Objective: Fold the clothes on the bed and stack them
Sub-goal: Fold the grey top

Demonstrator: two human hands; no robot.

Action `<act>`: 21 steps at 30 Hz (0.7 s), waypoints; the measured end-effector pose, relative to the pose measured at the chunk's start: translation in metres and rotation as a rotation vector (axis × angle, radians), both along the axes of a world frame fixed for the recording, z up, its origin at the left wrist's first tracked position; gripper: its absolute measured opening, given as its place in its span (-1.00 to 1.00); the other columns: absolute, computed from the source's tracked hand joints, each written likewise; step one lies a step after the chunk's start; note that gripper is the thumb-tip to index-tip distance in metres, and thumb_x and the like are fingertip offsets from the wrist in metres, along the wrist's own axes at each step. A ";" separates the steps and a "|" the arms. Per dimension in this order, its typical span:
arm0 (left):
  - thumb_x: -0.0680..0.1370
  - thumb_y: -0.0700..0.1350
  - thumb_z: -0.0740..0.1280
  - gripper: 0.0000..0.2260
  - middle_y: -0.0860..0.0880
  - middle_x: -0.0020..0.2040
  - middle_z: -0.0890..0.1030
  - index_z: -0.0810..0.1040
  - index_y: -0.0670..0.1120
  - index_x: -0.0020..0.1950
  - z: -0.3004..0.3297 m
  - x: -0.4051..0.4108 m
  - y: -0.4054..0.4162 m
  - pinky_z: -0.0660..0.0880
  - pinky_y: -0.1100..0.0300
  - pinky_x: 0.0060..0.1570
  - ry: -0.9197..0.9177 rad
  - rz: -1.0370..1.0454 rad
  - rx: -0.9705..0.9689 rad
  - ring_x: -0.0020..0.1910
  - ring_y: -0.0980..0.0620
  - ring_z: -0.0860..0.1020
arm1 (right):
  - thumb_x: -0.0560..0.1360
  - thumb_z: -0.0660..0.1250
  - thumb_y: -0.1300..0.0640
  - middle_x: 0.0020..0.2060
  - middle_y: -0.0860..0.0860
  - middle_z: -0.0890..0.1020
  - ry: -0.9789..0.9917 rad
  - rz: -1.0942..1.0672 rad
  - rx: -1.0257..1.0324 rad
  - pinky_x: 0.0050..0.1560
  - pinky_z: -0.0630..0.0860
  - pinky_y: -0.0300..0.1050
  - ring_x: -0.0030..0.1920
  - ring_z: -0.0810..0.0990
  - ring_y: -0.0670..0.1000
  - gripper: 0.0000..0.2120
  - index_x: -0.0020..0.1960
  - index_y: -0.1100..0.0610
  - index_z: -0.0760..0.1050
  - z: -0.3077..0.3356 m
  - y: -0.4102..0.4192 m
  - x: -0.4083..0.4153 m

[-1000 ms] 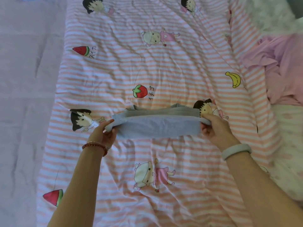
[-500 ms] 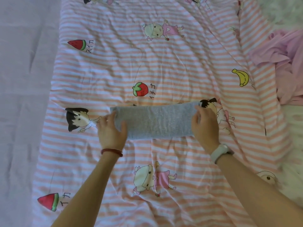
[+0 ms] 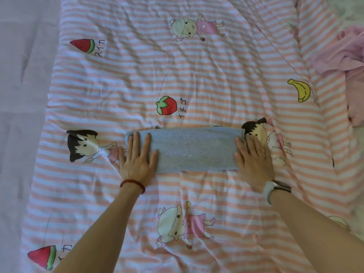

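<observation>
I see a pale lilac sheet (image 3: 23,95) along the left, then the bed (image 3: 197,66) under a pink-striped cartoon cover. My left hand (image 3: 136,160) lies flat, fingers straight, on the left end of the folded grey garment (image 3: 193,150) at mid-bed; my right hand (image 3: 254,160) presses flat on its right end. Crumpled pink clothes (image 3: 342,54) sit far right.

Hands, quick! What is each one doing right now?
Left hand: open, fingers straight, pressing flat on the left end of the folded grey garment.
Right hand: open, pressing flat on its right end.
</observation>
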State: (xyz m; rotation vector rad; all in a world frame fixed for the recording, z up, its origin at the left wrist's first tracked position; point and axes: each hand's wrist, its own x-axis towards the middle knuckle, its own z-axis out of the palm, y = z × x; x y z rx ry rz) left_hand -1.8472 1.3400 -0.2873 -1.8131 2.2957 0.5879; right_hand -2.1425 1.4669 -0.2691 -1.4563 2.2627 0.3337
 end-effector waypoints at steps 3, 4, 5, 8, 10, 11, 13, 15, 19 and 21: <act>0.60 0.14 -0.12 -0.54 0.01 0.54 -0.16 -0.26 0.16 0.43 0.011 -0.006 0.004 -0.27 -0.16 0.43 0.045 0.039 -0.043 0.49 0.09 -0.25 | 0.62 -0.05 -0.03 0.50 0.07 0.15 -0.082 -0.167 -0.189 0.46 0.03 0.10 0.50 0.06 0.07 -0.50 0.52 0.07 0.05 0.010 0.002 -0.004; 0.58 0.13 -0.12 -0.54 0.01 0.53 -0.13 -0.19 0.14 0.45 0.017 -0.011 0.009 -0.30 -0.17 0.41 0.066 0.034 -0.091 0.47 0.07 -0.25 | 0.60 0.06 0.00 0.42 0.11 0.30 -0.117 -0.271 -0.306 0.41 0.17 0.11 0.43 0.22 0.12 -0.53 0.46 0.15 0.21 0.013 0.002 -0.002; 0.56 0.12 -0.11 -0.51 -0.01 0.52 -0.07 -0.09 0.09 0.48 0.023 -0.017 0.015 -0.29 -0.20 0.39 0.095 0.011 -0.145 0.47 0.02 -0.20 | 0.58 0.14 0.01 0.30 0.13 0.43 -0.161 -0.386 -0.401 0.32 0.30 0.12 0.31 0.34 0.15 -0.58 0.36 0.20 0.34 0.016 0.000 0.002; 0.52 0.06 0.02 -0.50 -0.18 0.46 0.24 0.27 -0.03 0.45 0.033 -0.038 0.040 -0.08 -0.33 0.31 0.159 -0.188 -0.214 0.44 -0.20 0.05 | 0.52 0.23 -0.09 -0.18 0.09 0.55 -0.419 -0.725 -0.469 -0.18 0.48 0.01 -0.12 0.51 0.13 -0.67 -0.09 0.21 0.49 0.022 -0.010 0.020; 0.54 0.09 -0.04 -0.51 -0.14 0.49 0.18 0.19 0.04 0.46 0.031 -0.047 0.052 -0.09 -0.31 0.34 0.122 -0.258 -0.148 0.45 -0.21 0.02 | 0.50 0.25 -0.14 -0.33 0.03 0.51 -0.526 -0.845 -0.426 -0.33 0.45 -0.07 -0.29 0.50 0.07 -0.62 -0.23 0.17 0.45 0.025 -0.019 0.025; 0.55 0.13 -0.12 -0.52 -0.08 0.51 0.05 0.07 0.10 0.48 0.028 -0.050 0.056 -0.18 -0.26 0.37 0.095 -0.252 -0.101 0.47 -0.17 -0.08 | 0.49 0.28 -0.13 -0.30 0.02 0.55 -0.570 -0.890 -0.389 -0.28 0.51 -0.04 -0.26 0.53 0.07 -0.65 -0.19 0.17 0.47 0.026 -0.024 0.026; 0.53 0.18 -0.26 -0.53 0.05 0.49 -0.19 -0.17 0.19 0.45 0.019 -0.050 0.056 -0.40 -0.15 0.36 0.033 -0.227 -0.053 0.45 -0.06 -0.30 | 0.47 0.33 -0.03 -0.16 0.07 0.59 -0.646 -0.980 -0.320 -0.07 0.58 0.08 -0.12 0.59 0.11 -0.74 -0.09 0.19 0.49 0.026 -0.035 0.026; 0.58 0.18 -0.23 -0.58 0.09 0.46 -0.30 -0.29 0.22 0.41 0.012 -0.048 0.055 -0.47 -0.11 0.33 -0.004 -0.233 -0.048 0.42 0.00 -0.40 | 0.46 0.35 0.07 -0.13 0.07 0.57 -0.697 -1.023 -0.307 -0.02 0.57 0.10 -0.09 0.58 0.12 -0.84 -0.12 0.15 0.45 0.028 -0.043 0.025; 0.60 0.17 -0.14 -0.54 0.10 0.44 -0.34 -0.34 0.23 0.39 0.013 -0.047 0.050 -0.47 -0.11 0.32 0.007 -0.256 -0.004 0.40 0.01 -0.43 | 0.45 0.37 0.16 -0.21 0.01 0.53 -0.763 -1.038 -0.359 -0.27 0.47 -0.15 -0.20 0.53 0.01 -0.89 -0.16 0.11 0.42 0.040 -0.049 0.026; 0.60 0.18 -0.10 -0.53 0.10 0.44 -0.32 -0.28 0.21 0.43 0.018 -0.046 0.049 -0.45 -0.10 0.33 0.036 -0.272 0.007 0.40 0.02 -0.41 | 0.44 0.38 0.18 -0.17 0.02 0.56 -0.807 -1.070 -0.406 -0.18 0.52 -0.09 -0.16 0.56 0.03 -0.89 -0.16 0.08 0.44 0.047 -0.046 0.026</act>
